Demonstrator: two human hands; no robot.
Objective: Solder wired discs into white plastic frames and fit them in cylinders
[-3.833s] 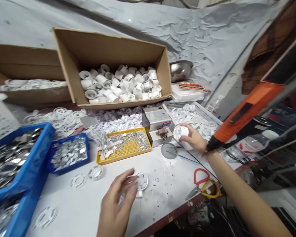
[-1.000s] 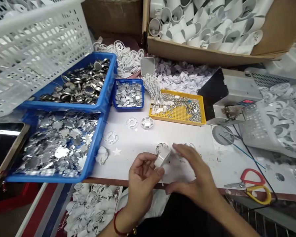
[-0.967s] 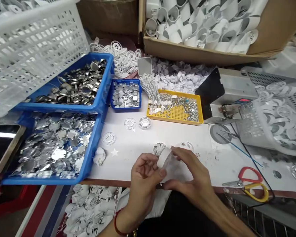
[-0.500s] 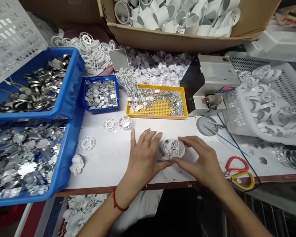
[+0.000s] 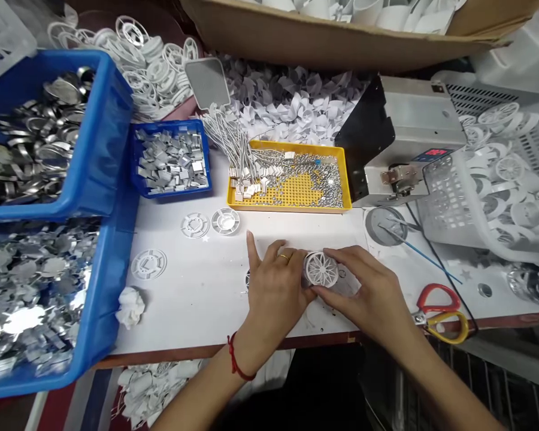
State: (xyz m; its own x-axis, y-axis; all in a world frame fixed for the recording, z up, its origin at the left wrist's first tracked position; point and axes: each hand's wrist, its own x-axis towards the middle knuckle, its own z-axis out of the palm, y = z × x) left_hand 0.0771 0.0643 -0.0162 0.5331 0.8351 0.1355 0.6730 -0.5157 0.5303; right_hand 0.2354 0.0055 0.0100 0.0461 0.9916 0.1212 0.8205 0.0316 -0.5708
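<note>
Both hands meet on a white wheel (image 5: 321,269): the right hand (image 5: 372,288) pinches one side, the left hand (image 5: 279,294) grips the other. It's over the desk (image 5: 197,305), nearer us than the yellow tray (image 5: 291,209).

L fingers (image 5: 298,258) & R fingers (image 5: 354,260) on wht petal-pattern part (image 5: 321,270); yel tray (image 5: 291,208) beyond.

A tray (image 5: 299,191) (machine (image 5: 415,117) at right) lies behind the held part (image 5: 322,273).
</note>
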